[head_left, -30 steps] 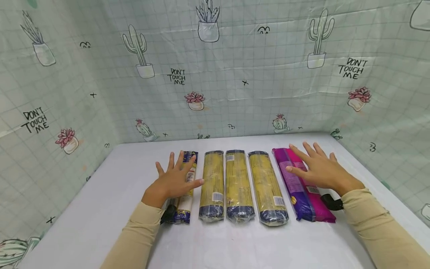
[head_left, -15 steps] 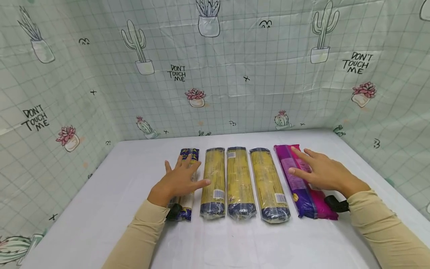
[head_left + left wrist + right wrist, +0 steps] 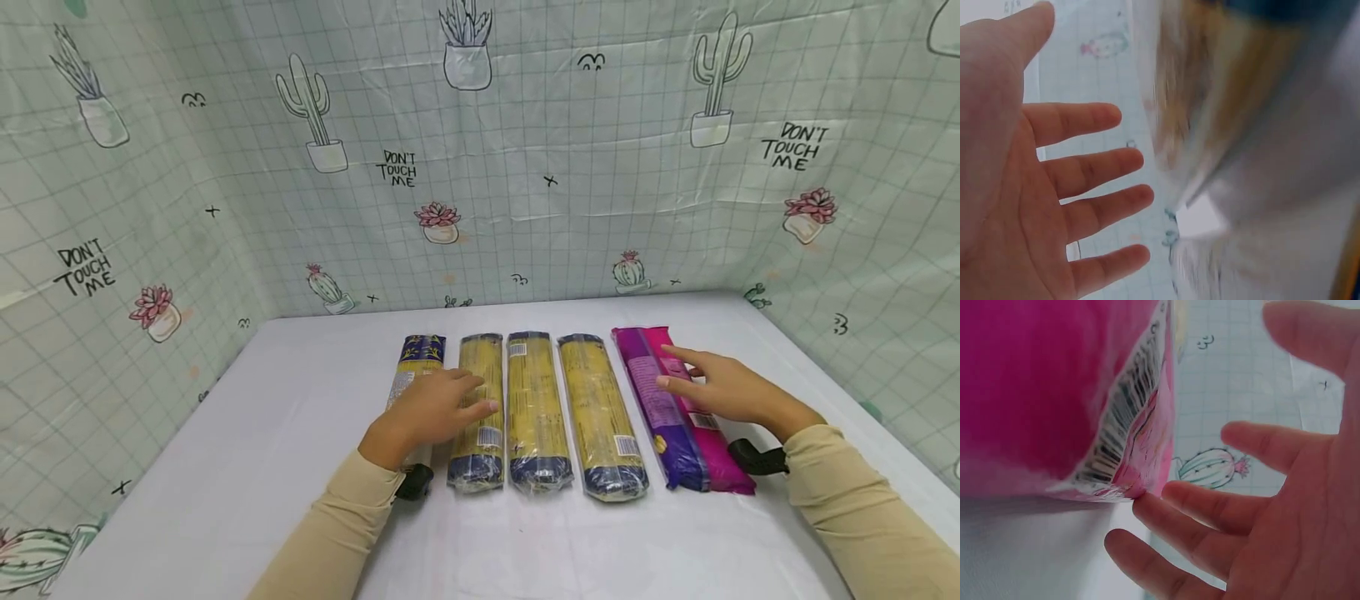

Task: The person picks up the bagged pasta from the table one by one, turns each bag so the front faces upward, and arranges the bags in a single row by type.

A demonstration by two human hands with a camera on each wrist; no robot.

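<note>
My left hand (image 3: 427, 408) hovers across the leftmost narrow packet (image 3: 422, 348), which has a blue patterned top, and the first long yellow packet (image 3: 480, 354) with navy ends. In the left wrist view its fingers (image 3: 1094, 165) are spread and hold nothing, beside a blurred clear-wrapped packet (image 3: 1210, 75). My right hand (image 3: 731, 392) is at the right side of a pink and purple packet (image 3: 660, 417). Its fingertips reach the packet's barcode edge in the right wrist view, the fingers (image 3: 1194, 534) loosely extended and the thumb apart.
Two more yellow packets, a middle one (image 3: 536, 400) and a right one (image 3: 600, 408), lie between the hands. All the packets form a row on a white table (image 3: 525, 550). A cactus-print cloth (image 3: 495, 225) stands behind and at both sides.
The left hand has moved right and its spread fingers have drawn together, now overlapping the first yellow packet. The right hand has shifted slightly right and lower, its fingers less spread. The packets stay in place.
</note>
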